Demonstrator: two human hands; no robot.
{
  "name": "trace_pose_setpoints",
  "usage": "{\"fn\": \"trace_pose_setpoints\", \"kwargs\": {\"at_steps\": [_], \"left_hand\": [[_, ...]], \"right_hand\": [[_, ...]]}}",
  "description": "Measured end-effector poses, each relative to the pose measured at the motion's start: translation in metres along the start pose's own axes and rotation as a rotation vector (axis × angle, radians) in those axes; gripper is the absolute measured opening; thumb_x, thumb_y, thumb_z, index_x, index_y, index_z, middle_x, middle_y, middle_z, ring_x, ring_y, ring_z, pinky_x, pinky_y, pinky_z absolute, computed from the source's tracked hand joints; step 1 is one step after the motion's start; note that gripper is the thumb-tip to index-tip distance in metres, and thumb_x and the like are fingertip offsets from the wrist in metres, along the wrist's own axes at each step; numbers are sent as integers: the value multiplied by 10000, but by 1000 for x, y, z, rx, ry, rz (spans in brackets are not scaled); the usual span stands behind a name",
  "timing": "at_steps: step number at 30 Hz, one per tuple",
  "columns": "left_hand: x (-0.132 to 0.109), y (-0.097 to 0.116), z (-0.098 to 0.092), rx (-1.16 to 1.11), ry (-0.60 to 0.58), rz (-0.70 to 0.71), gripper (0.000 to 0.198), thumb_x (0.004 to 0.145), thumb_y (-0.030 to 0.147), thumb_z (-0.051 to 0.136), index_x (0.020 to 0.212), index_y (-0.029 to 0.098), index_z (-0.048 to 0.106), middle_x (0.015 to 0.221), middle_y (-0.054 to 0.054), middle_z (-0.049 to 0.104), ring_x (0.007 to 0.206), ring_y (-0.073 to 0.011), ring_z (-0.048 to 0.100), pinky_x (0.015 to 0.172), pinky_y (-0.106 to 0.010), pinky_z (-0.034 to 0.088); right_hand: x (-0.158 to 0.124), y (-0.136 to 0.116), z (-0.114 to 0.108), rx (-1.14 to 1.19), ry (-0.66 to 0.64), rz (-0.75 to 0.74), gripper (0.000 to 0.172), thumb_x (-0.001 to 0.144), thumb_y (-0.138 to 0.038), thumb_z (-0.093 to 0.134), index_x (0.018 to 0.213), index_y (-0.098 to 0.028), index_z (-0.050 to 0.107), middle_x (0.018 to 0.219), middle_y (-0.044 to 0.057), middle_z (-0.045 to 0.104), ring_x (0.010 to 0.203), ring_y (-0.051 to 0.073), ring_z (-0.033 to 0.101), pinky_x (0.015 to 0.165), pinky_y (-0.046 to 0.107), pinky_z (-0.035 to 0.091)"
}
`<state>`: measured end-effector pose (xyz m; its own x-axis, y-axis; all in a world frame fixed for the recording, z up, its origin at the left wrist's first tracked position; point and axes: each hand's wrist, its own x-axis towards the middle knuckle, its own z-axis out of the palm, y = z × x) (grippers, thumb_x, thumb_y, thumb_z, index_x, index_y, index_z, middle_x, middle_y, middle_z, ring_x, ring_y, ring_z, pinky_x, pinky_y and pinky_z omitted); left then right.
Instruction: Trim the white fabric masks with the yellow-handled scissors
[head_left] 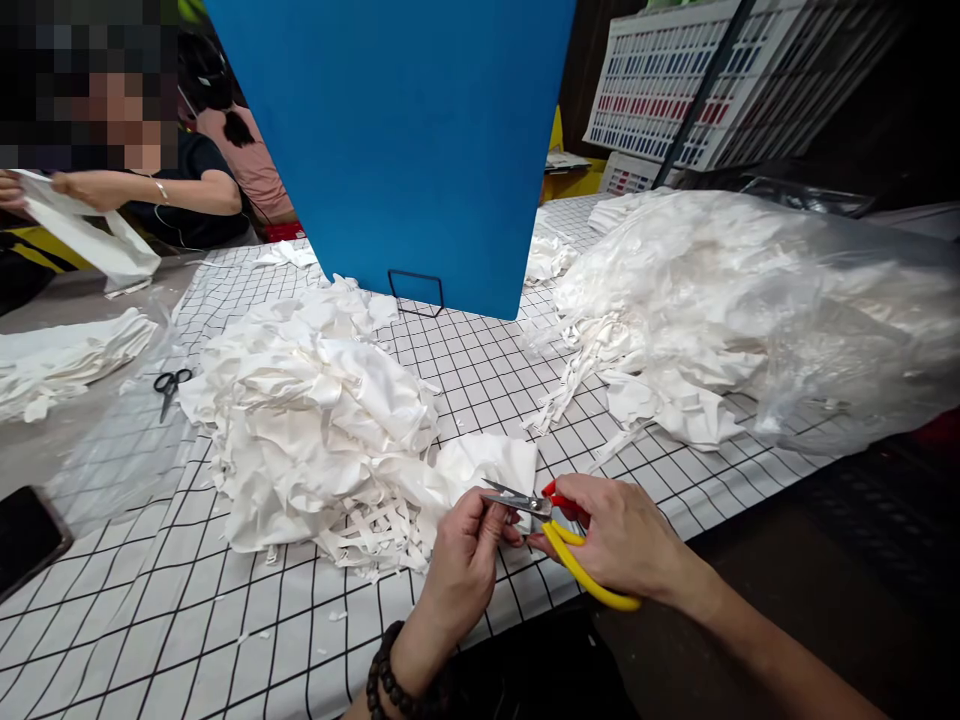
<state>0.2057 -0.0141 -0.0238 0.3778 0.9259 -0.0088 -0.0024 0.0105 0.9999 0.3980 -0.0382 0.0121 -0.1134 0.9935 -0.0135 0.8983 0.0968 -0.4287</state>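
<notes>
My right hand [619, 530] is closed around scissors [592, 578] with one yellow and one red handle. Their blades point left, slightly parted, just over the fingers of my left hand [469, 550]. That left hand pinches the edge of a white fabric piece [491, 462] at the blades; the exact spot under its fingers is hidden. A dark beaded bracelet circles my left wrist. Left of my hands lies a heaped pile of white fabric pieces [300, 420], with narrow strips at its near side.
A large clear plastic bag [832, 330] of white pieces lies at right. A blue board [405, 130] stands upright behind. Black scissors [171, 385] and a phone [30, 540] lie at left. Across the table a person [187, 190] holds white fabric. White crates [675, 90] stand back right.
</notes>
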Motion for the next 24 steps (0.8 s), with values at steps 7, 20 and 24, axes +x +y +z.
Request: {"fn": "trace_pose_setpoints", "kwargs": {"at_steps": [7, 20, 24], "left_hand": [[5, -4, -3, -7, 41, -26, 221, 951, 363, 482, 884, 181, 590, 803, -24, 634, 727, -146, 608, 704, -261, 500], [131, 151, -199, 1170, 742, 142, 298, 835, 367, 625, 973, 105, 657, 1118, -159, 660, 1026, -348, 627, 894, -591, 468], [122, 130, -159, 1396, 603, 118, 584, 768, 462, 684, 1212, 100, 567, 1553, -252, 195, 1072, -459, 581, 824, -655, 471]], "right_hand": [[-5, 13, 5, 204, -8, 52, 345, 718, -479, 706, 633, -218, 497, 555, -41, 509, 508, 121, 424, 491, 251, 300], [51, 159, -38, 156, 523, 777, 423, 659, -340, 730, 1016, -159, 594, 987, 128, 667, 936, 303, 602, 750, 351, 426], [71, 168, -26, 245, 484, 750, 291, 648, -237, 717, 907, -156, 610, 884, 105, 672, 884, 267, 611, 735, 327, 435]]}}
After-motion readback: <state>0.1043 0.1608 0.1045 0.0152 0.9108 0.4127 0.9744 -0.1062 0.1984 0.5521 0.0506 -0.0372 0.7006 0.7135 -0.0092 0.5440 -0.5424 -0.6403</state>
